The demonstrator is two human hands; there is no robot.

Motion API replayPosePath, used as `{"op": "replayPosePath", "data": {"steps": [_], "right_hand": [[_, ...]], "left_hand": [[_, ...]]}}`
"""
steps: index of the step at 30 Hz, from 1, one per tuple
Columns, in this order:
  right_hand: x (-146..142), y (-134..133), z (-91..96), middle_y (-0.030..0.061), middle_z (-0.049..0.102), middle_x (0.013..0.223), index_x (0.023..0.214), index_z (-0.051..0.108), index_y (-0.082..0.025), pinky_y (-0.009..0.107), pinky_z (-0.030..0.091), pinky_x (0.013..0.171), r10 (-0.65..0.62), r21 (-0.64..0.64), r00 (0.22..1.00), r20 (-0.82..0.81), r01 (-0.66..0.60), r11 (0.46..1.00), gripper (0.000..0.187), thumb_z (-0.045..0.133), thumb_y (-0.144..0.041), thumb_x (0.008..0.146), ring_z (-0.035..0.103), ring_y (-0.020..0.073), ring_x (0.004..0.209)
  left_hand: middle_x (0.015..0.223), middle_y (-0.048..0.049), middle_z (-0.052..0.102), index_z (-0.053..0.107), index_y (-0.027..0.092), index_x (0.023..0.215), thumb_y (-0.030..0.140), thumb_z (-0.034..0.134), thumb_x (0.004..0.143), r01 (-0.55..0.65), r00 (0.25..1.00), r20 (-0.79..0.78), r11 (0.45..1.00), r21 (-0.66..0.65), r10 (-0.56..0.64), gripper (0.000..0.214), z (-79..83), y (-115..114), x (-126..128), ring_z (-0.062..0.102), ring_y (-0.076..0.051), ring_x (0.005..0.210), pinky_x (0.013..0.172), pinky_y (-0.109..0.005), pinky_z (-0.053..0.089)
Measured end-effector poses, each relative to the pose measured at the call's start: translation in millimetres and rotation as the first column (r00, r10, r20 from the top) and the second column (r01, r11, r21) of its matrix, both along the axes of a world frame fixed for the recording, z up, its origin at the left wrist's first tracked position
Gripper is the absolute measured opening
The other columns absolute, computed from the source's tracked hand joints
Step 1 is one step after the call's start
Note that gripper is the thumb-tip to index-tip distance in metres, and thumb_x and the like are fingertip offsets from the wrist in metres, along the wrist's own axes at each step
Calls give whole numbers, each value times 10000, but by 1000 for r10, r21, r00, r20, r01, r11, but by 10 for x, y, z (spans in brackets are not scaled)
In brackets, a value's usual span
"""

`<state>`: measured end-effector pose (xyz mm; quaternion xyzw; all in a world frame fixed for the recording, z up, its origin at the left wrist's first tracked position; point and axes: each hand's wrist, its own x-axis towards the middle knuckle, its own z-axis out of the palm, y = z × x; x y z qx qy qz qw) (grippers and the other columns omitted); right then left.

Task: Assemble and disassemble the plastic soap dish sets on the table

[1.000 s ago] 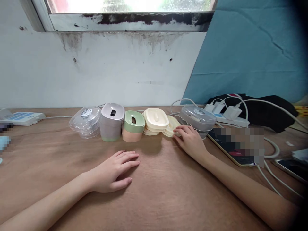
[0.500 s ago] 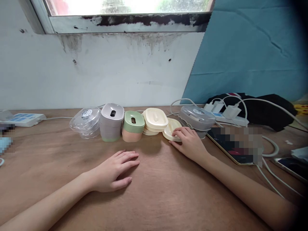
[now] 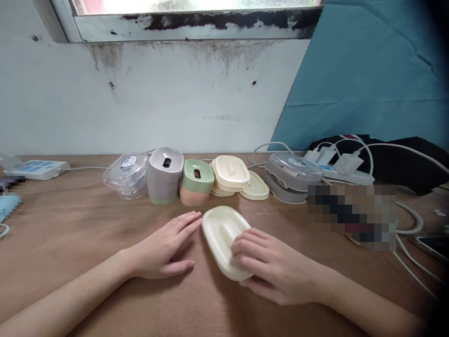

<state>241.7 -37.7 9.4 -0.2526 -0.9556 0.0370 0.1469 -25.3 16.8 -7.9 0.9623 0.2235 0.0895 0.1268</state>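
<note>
My right hand [image 3: 275, 267] grips a cream plastic lid [image 3: 217, 234] by its near right edge. The lid is rounded-square with a raised ridge in the middle, and it tilts above the table in front of me. Beside its left edge lies my left hand [image 3: 164, 248], palm down on the table with fingers stretched out. Its fingertips come very close to the lid; I cannot tell whether they touch. Behind, a stack of cream lids [image 3: 230, 172] stands next to a single cream lid piece [image 3: 256, 186] lying flat.
Along the back of the wooden table [image 3: 115, 309] stand clear lids [image 3: 126, 175], a grey-purple container [image 3: 164, 180], a green-and-peach container [image 3: 197, 182] and grey lidded boxes [image 3: 294, 175]. A power strip [image 3: 354, 174] with chargers and white cables occupies the right. Another power strip [image 3: 38, 169] sits left.
My right hand has taken a cream lid from the row and brought it nearer and leftward, leaving a flat cream piece behind. My left hand has barely moved.
</note>
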Motion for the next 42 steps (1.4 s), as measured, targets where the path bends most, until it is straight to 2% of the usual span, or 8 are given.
{"op": "replayPosePath", "data": {"steps": [3,7,11,15,19,23,29,42], "right_hand": [[21,31,6,71,588,1108,999,536,-195,353,348,971,104,-178,995,-10,-104,979,171,469,-169,845,489,180,1080],[117,132,-68,138,447,1284,968,547,-182,427,326,1002,-94,-182,994,-48,84,980,226,577,-326,796,341,257,1246],[178,177,-131,211,387,1319,1050,502,-140,466,360,964,-286,-222,958,8,281,934,543,611,-549,710,330,321,1251],[195,203,-154,204,455,1267,1210,391,-110,454,359,969,-318,-236,948,10,311,920,716,620,-555,698,377,311,1219],[192,220,-174,177,401,1334,1329,252,-134,427,357,982,-323,-253,946,-9,310,916,813,618,-523,717,377,289,1224],[178,207,-182,185,387,1335,1345,233,-136,431,361,980,-368,-252,930,7,358,899,844,614,-546,713,369,298,1226],[204,204,-181,193,347,1346,1371,199,-128,440,337,1000,-296,-246,954,45,297,923,818,577,-513,756,329,298,1248],[235,215,-224,170,346,1359,1384,177,-168,427,346,999,-320,-251,947,33,318,914,832,580,-528,752,341,287,1246]], "left_hand": [[1493,-145,49,-19,186,1423,392,558,814,21,1000,8,1000,10,-21,864,-34,14,-15,60,-288,1364,1086,-451,207],[1489,-133,107,78,229,1418,419,558,819,67,998,-11,997,-25,-67,791,-41,23,-23,102,-285,1360,1076,-457,228],[1478,-137,153,82,224,1422,411,588,794,19,1000,24,999,-44,-18,828,-26,12,-24,192,-309,1327,1044,-473,278],[1450,-130,235,104,216,1420,386,573,806,-6,1000,12,999,-45,7,791,-4,-4,-13,285,-293,1274,1018,-457,317],[1411,-129,315,126,191,1412,319,500,856,-42,999,25,999,-23,42,682,5,-7,15,310,-275,1253,1010,-446,325],[1372,-149,368,102,148,1412,291,463,870,-60,997,41,998,-10,60,667,-7,0,32,332,-272,1234,1008,-443,323],[1401,-151,331,142,123,1405,365,484,852,-91,996,-14,996,-6,91,693,-13,2,25,276,-299,1271,1022,-462,291],[1422,-142,306,150,103,1406,393,461,858,-127,989,-80,991,-51,123,694,20,0,43,266,-284,1289,1047,-457,246]]}}
